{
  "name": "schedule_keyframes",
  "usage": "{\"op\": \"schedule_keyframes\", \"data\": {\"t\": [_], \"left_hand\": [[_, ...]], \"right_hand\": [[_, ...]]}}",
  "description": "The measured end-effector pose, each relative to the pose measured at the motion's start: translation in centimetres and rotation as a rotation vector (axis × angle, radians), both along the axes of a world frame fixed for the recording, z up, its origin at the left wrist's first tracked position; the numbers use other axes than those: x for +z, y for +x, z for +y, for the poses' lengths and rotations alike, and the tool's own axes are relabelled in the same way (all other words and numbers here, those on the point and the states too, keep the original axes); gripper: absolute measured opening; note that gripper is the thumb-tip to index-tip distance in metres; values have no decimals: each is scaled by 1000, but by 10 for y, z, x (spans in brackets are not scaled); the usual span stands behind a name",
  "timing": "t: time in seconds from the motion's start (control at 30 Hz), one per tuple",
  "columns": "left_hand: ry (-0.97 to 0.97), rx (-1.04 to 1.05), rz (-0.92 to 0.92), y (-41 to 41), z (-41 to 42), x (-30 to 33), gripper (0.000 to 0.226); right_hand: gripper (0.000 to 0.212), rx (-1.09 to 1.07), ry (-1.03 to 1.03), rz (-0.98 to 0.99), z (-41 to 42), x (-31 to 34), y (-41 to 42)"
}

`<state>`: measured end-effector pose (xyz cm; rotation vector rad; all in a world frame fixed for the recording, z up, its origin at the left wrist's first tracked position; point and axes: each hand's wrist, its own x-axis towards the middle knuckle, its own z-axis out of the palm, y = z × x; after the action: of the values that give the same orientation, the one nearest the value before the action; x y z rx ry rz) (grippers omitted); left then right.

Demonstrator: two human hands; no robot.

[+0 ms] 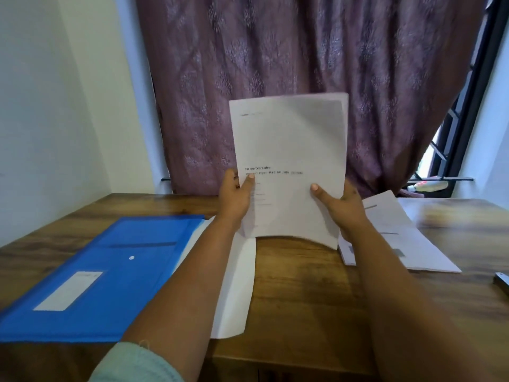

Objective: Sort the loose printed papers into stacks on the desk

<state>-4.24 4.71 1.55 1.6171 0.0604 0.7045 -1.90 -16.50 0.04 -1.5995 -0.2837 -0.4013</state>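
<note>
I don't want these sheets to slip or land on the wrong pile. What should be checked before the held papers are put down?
1. Left hand grips the white printed papers: ok.
2. Right hand grips them: ok.
3. Bundle held above the brown wooden desk: ok.
4. White paper stack on the right reachable: ok.
5. Blue plastic folder covers the left sheets: not ok.
6. Matching pile: cannot tell.

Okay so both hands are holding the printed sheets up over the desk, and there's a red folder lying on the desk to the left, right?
Not quite: the folder is blue, not red, as the head view shows. The rest holds: left hand and right hand hold the printed sheets up over the desk.
</note>
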Motion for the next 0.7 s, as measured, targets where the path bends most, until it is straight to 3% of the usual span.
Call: {"op": "schedule_keyframes", "data": {"t": [0.13, 0.2, 0.27, 0.37, 0.47, 0.53, 0.6, 0.63, 0.7], "left_hand": [[151, -46, 70, -2, -6, -18, 12], [227, -110, 176, -3, -5, -32, 18], [300, -92, 181, -7, -4, -38, 22], [279, 9, 96, -23, 11, -19, 18], [96, -37, 135, -50, 53, -1, 18], [176, 29, 318, -74, 89, -8, 27], [637, 248, 683, -97, 121, -25, 30], [830, 327, 857, -107, 128, -35, 45], [925, 333, 1031, -123, 129, -53, 80]], "right_hand": [[67, 62, -109, 91, -1, 1, 3], [60, 82, -295, 145, 1, -4, 4], [47, -25, -386, 53, 4, -4, 4], [43, -31, -150, 5, 9, 3, -2], [41, 238, 23, 229, 25, 2, -4], [41, 344, -53, 416, 43, -8, -9], [34, 407, -150, 588, 57, -19, -10], [35, 438, -212, 654, 61, -23, -12], [36, 471, -390, 665, 66, -23, -20]]}}
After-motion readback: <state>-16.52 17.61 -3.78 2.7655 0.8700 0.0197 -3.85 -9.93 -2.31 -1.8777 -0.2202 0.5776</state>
